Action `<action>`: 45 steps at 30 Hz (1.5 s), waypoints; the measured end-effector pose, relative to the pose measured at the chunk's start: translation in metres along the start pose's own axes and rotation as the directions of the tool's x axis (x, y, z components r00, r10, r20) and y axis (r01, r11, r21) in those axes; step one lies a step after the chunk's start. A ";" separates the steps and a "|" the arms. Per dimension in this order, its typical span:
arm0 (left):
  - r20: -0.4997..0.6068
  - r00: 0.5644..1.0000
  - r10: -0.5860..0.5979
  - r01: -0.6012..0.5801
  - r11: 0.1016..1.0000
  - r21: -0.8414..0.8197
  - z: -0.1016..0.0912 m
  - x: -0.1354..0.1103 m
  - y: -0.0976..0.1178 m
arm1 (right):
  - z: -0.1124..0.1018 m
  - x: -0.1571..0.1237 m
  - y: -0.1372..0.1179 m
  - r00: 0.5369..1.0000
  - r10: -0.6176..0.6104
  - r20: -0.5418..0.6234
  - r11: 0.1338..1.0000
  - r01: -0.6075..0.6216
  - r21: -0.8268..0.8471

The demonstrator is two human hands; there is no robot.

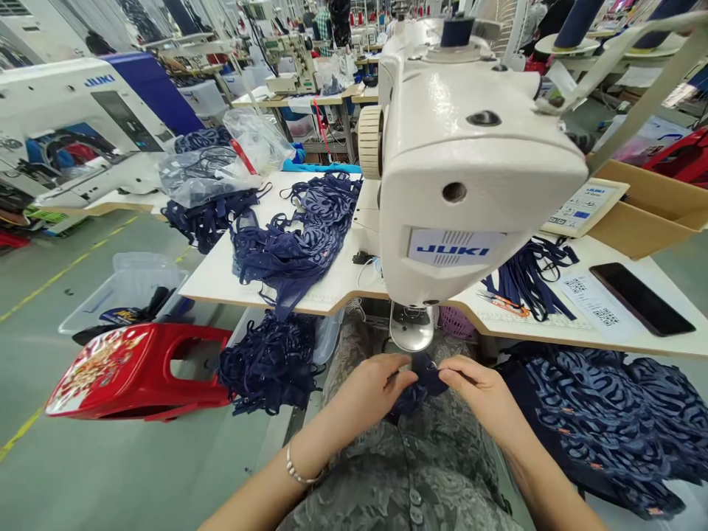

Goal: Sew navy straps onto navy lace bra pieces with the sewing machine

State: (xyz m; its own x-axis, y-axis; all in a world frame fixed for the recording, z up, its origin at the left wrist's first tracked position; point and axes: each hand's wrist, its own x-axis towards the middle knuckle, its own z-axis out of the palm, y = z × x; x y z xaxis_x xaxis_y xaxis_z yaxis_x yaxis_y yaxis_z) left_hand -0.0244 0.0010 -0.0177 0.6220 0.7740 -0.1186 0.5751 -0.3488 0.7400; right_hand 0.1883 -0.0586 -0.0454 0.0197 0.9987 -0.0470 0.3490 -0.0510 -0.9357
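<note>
Just below the sewing machine's (470,169) round metal plate (412,333), both my hands hold a small navy garment piece (425,377) over my lap. My left hand (384,377) pinches its left side between thumb and fingers. With thumb and forefinger, my right hand (470,375) grips the right edge, close to a small shiny curved part that I cannot make out clearly. The piece hangs down between the hands, partly covered by the fingers. The machine's needle area is hidden behind its white head.
Navy lace garments (299,236) lie left on the white table (207,284). Navy straps (534,276), orange-handled snips (506,304) and a phone (641,299) lie right. More lace pieces (613,420) are piled at lower right. A red stool (144,372) lies tipped on the left.
</note>
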 end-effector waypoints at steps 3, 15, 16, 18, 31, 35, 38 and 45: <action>0.016 1.000 -0.009 0.015 0.925 -0.379 0.016 0.002 -0.001 | 0.015 0.000 0.005 0.998 0.009 -0.063 0.989 0.000 0.146; -0.107 0.994 -0.017 -0.013 0.961 -0.275 0.017 0.003 0.014 | 0.014 0.005 0.001 0.989 -0.122 0.080 0.991 0.118 0.062; -0.119 0.993 0.015 -0.040 0.977 -0.207 0.017 0.002 0.015 | 0.018 0.005 0.002 0.995 -0.087 0.045 0.990 0.081 0.113; -0.158 0.985 0.067 -0.079 0.994 -0.072 0.017 0.001 0.018 | 0.026 0.003 0.004 0.996 -0.041 -0.080 0.976 0.057 0.212; -0.325 0.782 0.532 -0.310 0.784 0.537 0.020 -0.007 0.027 | 0.035 -0.011 -0.004 0.816 -0.403 -0.413 0.881 0.469 0.068; -0.292 0.763 0.577 -0.330 0.736 0.591 0.018 -0.011 0.028 | 0.036 -0.017 0.002 0.745 -0.519 -0.420 0.835 0.547 -0.061; -0.283 0.761 0.583 -0.330 0.724 0.606 0.016 -0.012 0.027 | 0.035 -0.020 0.009 0.740 -0.550 -0.387 0.827 0.548 -0.129; -0.247 0.791 0.559 -0.357 0.751 0.555 0.015 -0.012 0.026 | 0.031 -0.022 0.017 0.742 -0.584 -0.329 0.811 0.546 -0.208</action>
State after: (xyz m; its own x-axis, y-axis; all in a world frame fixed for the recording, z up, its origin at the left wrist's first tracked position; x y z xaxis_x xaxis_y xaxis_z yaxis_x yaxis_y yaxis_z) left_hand -0.0092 -0.0251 -0.0073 0.6822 0.5485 0.4835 0.5052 -0.8316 0.2305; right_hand 0.1650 -0.0815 -0.0710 0.1189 0.7703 0.6265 0.4891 0.5036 -0.7121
